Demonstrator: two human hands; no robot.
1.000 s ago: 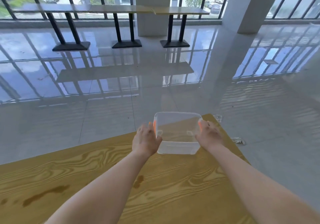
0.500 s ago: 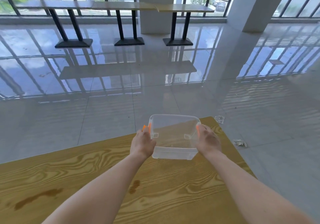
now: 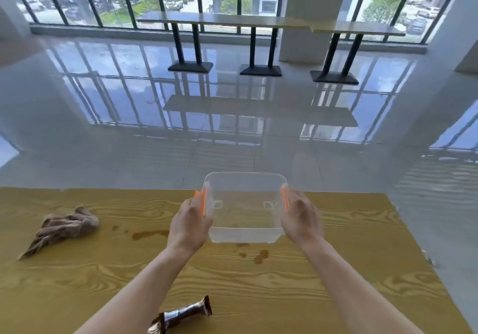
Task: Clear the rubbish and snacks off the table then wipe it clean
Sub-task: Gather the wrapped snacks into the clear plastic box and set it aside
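— Brown glossy wrapper nearest us, what is it?

— Snack bar (image 3: 181,317), flat on the wooden table (image 3: 336,295) by the near edge. It sits between the person's two forearms, closer to the left one. Silver band on it, print too blurred to read.

— Next out?

— Brown spill stains (image 3: 261,256) on the wood, just this side of the box. Longer smear (image 3: 150,234) just left of the left wrist.

— Hands?

— Left hand (image 3: 188,226) grips the left end of the clear plastic box (image 3: 244,234), fingers curled together round the wall at the orange handle (image 3: 204,201). Right hand (image 3: 301,220) grips the right end the same way, fingers close together and wrapped round the outside by the other orange handle (image 3: 284,199).

— Box where?

— Between the hands, over the middle of the table toward its far edge, level, open side up, wood grain showing through. Can't tell if the base touches the wood. No lettering I can make out on it.

— Cloth?

— Tan cloth (image 3: 62,229), crumpled, on the table at the left, well apart from the box.

— Beyond the table?

— Glossy grey floor (image 3: 232,152) mirroring the windows (image 3: 77,2). Row of long tables (image 3: 219,19) on black pedestal legs along the window wall, white pillar (image 3: 310,10) behind them. Parked cars (image 3: 174,4) and trees outside.
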